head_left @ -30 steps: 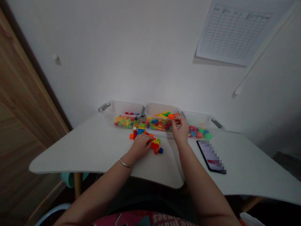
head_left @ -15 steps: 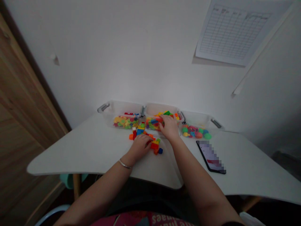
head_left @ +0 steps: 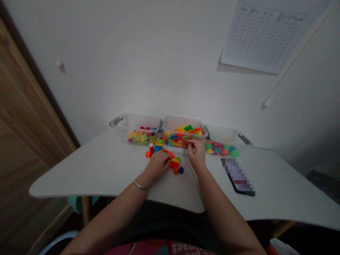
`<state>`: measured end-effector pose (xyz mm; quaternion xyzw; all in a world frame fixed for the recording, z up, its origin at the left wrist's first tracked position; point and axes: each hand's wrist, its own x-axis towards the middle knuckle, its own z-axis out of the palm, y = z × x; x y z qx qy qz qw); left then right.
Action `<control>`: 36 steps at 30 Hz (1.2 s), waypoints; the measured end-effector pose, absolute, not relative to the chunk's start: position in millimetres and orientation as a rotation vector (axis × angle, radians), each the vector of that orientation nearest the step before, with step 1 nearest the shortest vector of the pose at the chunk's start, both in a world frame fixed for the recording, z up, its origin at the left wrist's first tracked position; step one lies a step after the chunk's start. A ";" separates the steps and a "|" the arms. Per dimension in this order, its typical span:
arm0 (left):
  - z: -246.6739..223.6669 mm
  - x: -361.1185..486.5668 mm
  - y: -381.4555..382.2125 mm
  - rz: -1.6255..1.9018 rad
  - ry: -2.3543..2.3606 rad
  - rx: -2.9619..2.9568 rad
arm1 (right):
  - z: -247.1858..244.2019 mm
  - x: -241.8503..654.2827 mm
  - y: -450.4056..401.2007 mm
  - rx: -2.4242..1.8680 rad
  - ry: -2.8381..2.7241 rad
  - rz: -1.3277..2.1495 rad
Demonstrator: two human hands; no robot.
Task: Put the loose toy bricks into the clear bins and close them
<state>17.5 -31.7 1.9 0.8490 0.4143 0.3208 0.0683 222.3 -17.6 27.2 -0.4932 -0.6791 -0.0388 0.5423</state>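
My left hand (head_left: 158, 164) rests over a row of joined coloured bricks (head_left: 174, 163) on the white table, its fingers curled over them; what it grips under the palm is hidden. In front of the middle clear bin (head_left: 183, 122), my right hand (head_left: 197, 152) has its thumb and fingertips pinched together, and anything between them is too small to make out. Red, yellow, green and blue bricks (head_left: 176, 138) fill much of that bin. A dark blue piece (head_left: 181, 170) lies at the right end of the row.
The left bin (head_left: 140, 120) holds small coloured pieces, and the right bin (head_left: 223, 131) holds rounder ones. A phone (head_left: 238, 177) lies on the table (head_left: 87, 170) at the right. Behind stands a wall with a printed sheet (head_left: 265, 39).
My right hand has come back out of the middle bin, down and slightly right, and its fingers have closed together. The left hand stays nearly where it was.
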 end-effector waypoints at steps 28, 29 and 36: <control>3.5 16.9 -30.7 0.951 1.278 2.556 | -10.6 230.3 -30.5 -1.631 -2.042 0.109; 4.1 17.0 -31.0 0.948 1.277 2.553 | -11.7 230.7 -29.6 -1.624 -2.051 0.116; 7.2 17.1 -32.4 0.939 1.284 2.541 | -1.6 228.1 -26.4 -1.493 -1.895 0.141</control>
